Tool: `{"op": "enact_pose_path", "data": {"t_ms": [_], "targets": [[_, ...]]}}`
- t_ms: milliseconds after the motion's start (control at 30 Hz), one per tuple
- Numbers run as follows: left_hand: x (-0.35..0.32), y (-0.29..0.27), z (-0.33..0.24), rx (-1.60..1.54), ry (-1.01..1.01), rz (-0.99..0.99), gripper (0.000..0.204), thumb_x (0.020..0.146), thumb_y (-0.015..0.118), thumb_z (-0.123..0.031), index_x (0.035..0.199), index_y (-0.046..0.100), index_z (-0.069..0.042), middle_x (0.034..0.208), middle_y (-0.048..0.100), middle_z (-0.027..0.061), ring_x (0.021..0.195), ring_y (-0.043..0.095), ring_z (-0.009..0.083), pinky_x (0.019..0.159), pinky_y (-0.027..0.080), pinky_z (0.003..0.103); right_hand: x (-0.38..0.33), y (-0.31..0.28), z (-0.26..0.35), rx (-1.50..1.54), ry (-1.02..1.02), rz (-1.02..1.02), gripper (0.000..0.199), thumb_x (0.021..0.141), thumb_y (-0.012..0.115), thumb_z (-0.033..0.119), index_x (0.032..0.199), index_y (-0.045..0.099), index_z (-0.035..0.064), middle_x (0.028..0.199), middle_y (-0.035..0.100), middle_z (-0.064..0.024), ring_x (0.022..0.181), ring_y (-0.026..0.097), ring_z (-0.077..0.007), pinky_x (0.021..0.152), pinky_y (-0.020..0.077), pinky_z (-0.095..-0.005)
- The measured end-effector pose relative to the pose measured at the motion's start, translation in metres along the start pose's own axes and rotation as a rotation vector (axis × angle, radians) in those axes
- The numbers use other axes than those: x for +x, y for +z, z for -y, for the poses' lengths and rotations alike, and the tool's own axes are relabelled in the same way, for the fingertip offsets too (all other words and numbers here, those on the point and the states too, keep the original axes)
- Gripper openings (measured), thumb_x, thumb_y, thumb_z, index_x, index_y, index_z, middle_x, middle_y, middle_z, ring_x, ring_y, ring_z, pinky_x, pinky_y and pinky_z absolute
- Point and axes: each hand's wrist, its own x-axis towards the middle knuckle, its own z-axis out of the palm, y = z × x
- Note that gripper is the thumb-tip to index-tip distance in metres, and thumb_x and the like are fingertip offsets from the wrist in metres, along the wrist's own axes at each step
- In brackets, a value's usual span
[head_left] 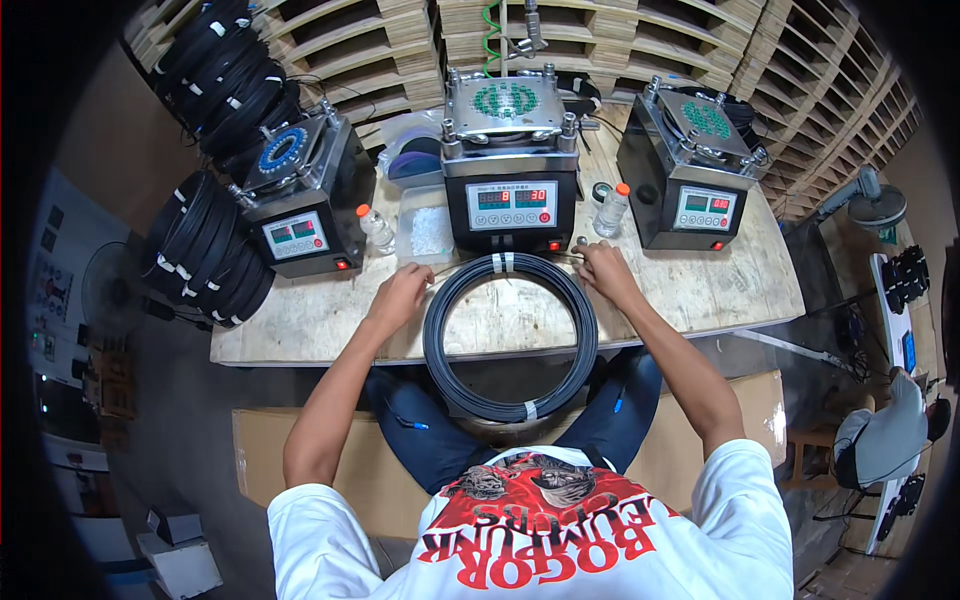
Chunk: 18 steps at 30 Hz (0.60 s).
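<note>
A large black cable coil (pixel 510 335), bound with white ties, lies partly on the wooden table (pixel 700 290) and hangs over its front edge above my lap. My left hand (pixel 398 296) rests at the coil's upper left, fingers curled on a thin cable end. My right hand (pixel 603 268) sits at the coil's upper right, pinching the other thin end near the middle machine (pixel 510 195).
Three black box machines with red displays stand on the table: left (pixel 300 205), middle, right (pixel 690 175). Small plastic bottles (pixel 375 228) (pixel 612 208) and a clear tray (pixel 424 232) sit between them. Stacks of black coils (pixel 210 245) lie left, wooden pallets behind. Another person (pixel 885 435) sits at right.
</note>
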Motion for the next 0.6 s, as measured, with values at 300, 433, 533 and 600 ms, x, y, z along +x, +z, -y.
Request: {"op": "enact_pose_path", "data": {"t_ms": [300, 433, 533, 600], "targets": [[0.016, 0.023, 0.014, -0.190, 0.016, 0.069, 0.023, 0.083, 0.056, 0.006, 0.104, 0.059, -0.002, 0.079, 0.063, 0.0214, 0.072, 0.063, 0.0342, 0.068, 0.049, 0.042, 0.010, 0.029, -0.018, 0.202, 0.062, 0.069, 0.008, 0.083, 0.061, 0.000, 0.088, 0.060, -0.0060, 0.072, 0.063, -0.0233, 0.069, 0.064, -0.0403, 0.064, 0.0488, -0.0443], [0.010, 0.030, 0.040, -0.258, 0.051, -0.015, 0.019, 0.087, 0.057, 0.002, 0.104, 0.060, -0.002, 0.075, 0.063, 0.0182, 0.068, 0.063, 0.0292, 0.064, 0.048, 0.041, 0.014, 0.040, -0.023, 0.316, 0.067, 0.120, 0.016, 0.087, 0.065, 0.009, 0.095, 0.064, -0.0049, 0.074, 0.065, -0.0231, 0.069, 0.066, -0.0354, 0.065, 0.0500, -0.0414], [0.020, 0.025, 0.006, -0.323, -0.103, -0.012, 0.026, 0.090, 0.064, -0.018, 0.111, 0.060, -0.003, 0.082, 0.065, 0.0209, 0.077, 0.065, 0.0331, 0.069, 0.050, 0.043, 0.007, 0.030, -0.017, 0.326, 0.287, 0.237, 0.062, 0.090, 0.064, 0.056, 0.110, 0.069, -0.0031, 0.087, 0.071, -0.0222, 0.081, 0.070, -0.0301, 0.076, 0.0538, -0.0400], [0.016, 0.023, -0.007, -0.154, -0.219, 0.062, 0.058, 0.084, 0.071, -0.043, 0.123, 0.056, -0.002, 0.098, 0.067, 0.0255, 0.094, 0.067, 0.0378, 0.080, 0.052, 0.045, 0.005, 0.030, 0.002, 0.256, 0.288, 0.286, 0.076, 0.077, 0.074, 0.060, 0.119, 0.061, -0.0020, 0.095, 0.071, -0.0246, 0.091, 0.070, -0.0362, 0.081, 0.0537, -0.0440]]}}
